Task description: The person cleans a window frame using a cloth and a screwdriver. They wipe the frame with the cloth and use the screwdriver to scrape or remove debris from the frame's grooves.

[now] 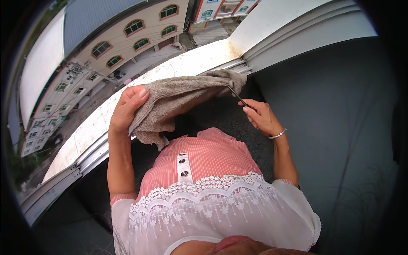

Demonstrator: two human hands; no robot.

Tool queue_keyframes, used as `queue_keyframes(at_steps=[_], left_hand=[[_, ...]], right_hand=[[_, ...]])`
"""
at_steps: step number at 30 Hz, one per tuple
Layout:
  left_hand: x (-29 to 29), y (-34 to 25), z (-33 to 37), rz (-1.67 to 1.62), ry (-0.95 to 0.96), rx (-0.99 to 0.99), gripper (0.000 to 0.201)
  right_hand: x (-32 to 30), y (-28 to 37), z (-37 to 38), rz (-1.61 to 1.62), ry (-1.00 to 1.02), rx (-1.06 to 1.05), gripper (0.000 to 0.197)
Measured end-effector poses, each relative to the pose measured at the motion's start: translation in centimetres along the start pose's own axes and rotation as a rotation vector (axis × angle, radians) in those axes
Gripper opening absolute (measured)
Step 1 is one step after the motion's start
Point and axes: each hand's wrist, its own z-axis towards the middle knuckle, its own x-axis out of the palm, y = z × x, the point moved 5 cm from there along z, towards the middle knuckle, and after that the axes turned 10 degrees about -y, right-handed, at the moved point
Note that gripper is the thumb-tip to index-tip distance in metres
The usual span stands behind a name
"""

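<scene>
Head view: window sill point(204, 55); near its inner edge, a raised towel point(182, 95), probably light, soft and limp; hold by folded edges. Left hand point(131, 104) grips the towel's left end; right hand point(261, 117) pinches a thin dark stick point(235, 94) meeting its right end.

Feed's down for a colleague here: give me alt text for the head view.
A grey-brown towel is held before a pale window ledge: the left grip clasps its left end, the right grip a thin dark item meeting it near the right end. Buildings stand outside.
</scene>
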Motion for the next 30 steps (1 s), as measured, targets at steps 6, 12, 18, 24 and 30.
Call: queue_keyframes(at_steps=[6,12,18,24,30], left_hand=[[-0.9,4.5,1.2,-0.128,0.15,-0.1,0.032],[-0.5,5.7,1.9,-0.139,-0.03,-0.168,0.054],[-0.8,5.2,2.6,0.592,-0.158,0.121,0.048],[2.5,4.8,1.0,1.159,-0.041,0.524,0.042],[2.6,6.3,1.0,1.197,-0.04,0.694,0.032]], right_hand=[[-6.0,1.2,-1.1,-0.235,-0.59,-0.24,0.031],[-1.3,0.1,1.4,0.056,-0.333,0.118,0.033],[-3.0,4.3,3.9,-0.953,-0.362,-0.135,0.015],[-0.9,8.7,7.6,-1.322,-0.089,-0.067,0.017],[0.7,10.2,11.0,-1.258,0.21,0.113,0.01]])
